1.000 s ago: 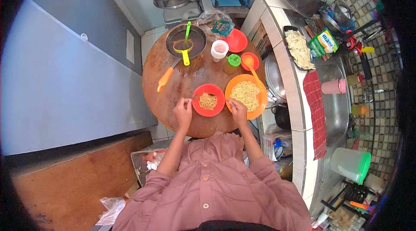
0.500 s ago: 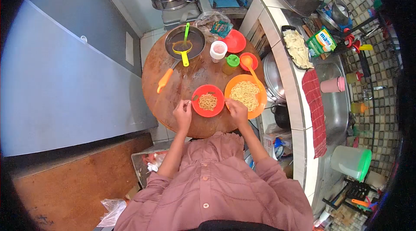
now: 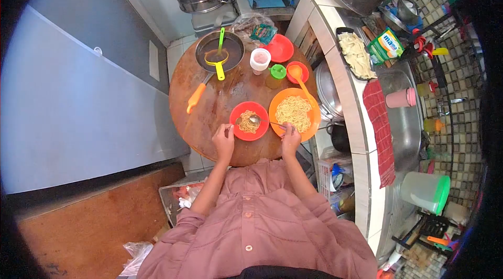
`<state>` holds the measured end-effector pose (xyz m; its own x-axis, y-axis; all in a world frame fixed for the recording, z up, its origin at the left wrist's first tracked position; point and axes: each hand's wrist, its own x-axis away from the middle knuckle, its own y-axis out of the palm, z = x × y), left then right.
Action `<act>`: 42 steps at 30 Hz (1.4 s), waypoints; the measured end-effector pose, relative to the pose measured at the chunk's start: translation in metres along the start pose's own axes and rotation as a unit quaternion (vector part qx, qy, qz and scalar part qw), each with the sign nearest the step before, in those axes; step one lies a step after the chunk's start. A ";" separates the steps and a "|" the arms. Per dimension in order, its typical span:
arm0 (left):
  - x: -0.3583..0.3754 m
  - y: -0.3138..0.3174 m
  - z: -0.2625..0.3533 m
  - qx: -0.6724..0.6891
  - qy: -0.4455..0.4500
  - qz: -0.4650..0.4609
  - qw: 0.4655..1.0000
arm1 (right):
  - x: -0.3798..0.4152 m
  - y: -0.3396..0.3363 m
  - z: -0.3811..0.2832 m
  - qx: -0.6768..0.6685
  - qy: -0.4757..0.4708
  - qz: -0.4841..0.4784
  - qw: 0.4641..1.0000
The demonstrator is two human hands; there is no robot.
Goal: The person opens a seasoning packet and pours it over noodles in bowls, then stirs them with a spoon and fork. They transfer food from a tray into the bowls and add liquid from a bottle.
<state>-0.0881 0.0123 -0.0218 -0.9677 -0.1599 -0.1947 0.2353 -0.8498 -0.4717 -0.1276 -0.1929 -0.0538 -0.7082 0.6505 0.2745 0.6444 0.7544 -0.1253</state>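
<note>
A red bowl of brown-tinted noodles stands on the round table between my hands. My right hand is closed on the handle of a metal spoon, its bowl end over the noodles. Pinched in my left hand at the left rim is a metal utensil, whose end reaches the noodles; I cannot tell whether it is a spoon or fork. Right beside the bowl, an orange plate carries pale noodles, close to my right hand.
Farther back on the wooden table are a frying pan with a yellow strainer, a white cup, a green-lidded jar and a small red bowl with an orange ladle. A tiled counter runs along the right.
The spoon in my right hand now shows its bowl over the noodles, which look shifted in the red bowl. My right hand has turned slightly; the view has moved a little.
</note>
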 end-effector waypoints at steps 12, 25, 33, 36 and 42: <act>-0.002 0.006 -0.016 0.037 -0.034 -0.020 0.999 | -0.010 0.015 -0.006 0.008 -0.077 -0.007 0.997; -0.007 0.014 -0.004 0.052 0.003 -0.010 0.999 | -0.019 0.013 -0.006 -0.010 -0.074 -0.003 0.997; -0.011 0.008 -0.005 0.050 -0.005 0.005 0.999 | -0.038 0.003 -0.001 -0.039 -0.023 -0.081 0.996; -0.012 0.005 -0.003 0.068 -0.041 0.027 0.996 | -0.041 0.005 0.000 -0.063 -0.035 -0.082 0.994; -0.005 0.001 -0.003 0.041 -0.021 0.032 0.998 | -0.039 0.011 -0.006 0.017 -0.083 -0.178 0.980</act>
<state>-0.0827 0.0138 -0.0235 -0.9542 -0.2349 -0.1850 0.2905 -0.8751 -0.3872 -0.0912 -0.2108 -0.0600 -0.9254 0.3491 0.1473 0.3401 0.9367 -0.0827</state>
